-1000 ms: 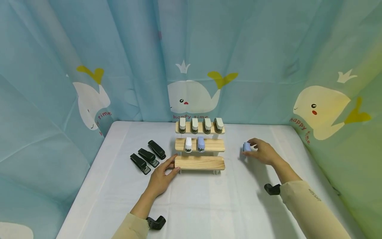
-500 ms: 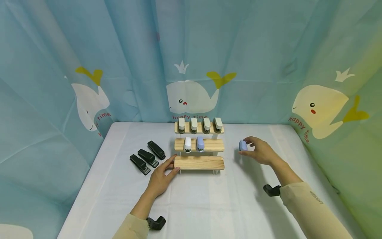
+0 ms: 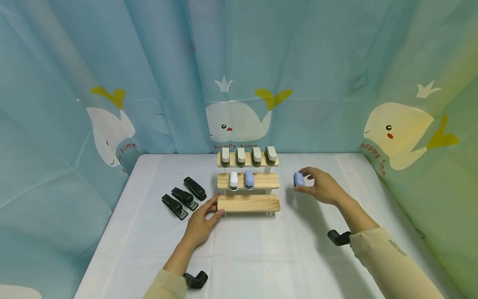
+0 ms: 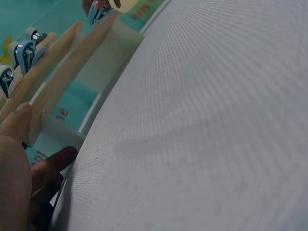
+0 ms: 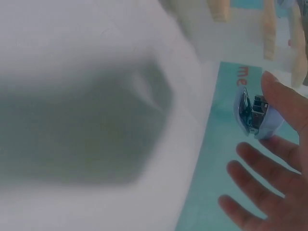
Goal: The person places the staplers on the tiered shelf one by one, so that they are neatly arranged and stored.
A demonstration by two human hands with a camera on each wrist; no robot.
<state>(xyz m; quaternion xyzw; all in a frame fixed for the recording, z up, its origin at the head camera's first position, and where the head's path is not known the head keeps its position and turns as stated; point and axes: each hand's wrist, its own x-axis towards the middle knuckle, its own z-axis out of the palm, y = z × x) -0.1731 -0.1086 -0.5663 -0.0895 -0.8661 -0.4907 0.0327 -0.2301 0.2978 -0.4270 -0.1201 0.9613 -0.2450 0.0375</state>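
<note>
Blue stapler (image 3: 299,179) is up in the air over the bench (image 3: 254,257), just right of the wooden stand (image 3: 248,203). The right hand (image 3: 324,187) pinches it with thumb and finger. The left hand (image 3: 200,224) holds the left end of the stand's low shelf. Three black staplers (image 3: 184,199) lie near that hand.

Hung at back and both sides with light-blue curtain (image 3: 328,54), creased and softly folded. Printed with pale whales (image 3: 237,120), yellow-tailed, and red lettering (image 3: 221,147), "happy time"; topped with white crowns (image 3: 224,86) at centre and right. Tinted yellow-green toward right. Spread below with white tablecloth (image 3: 254,257), finely ribbed in left wrist view.
</note>
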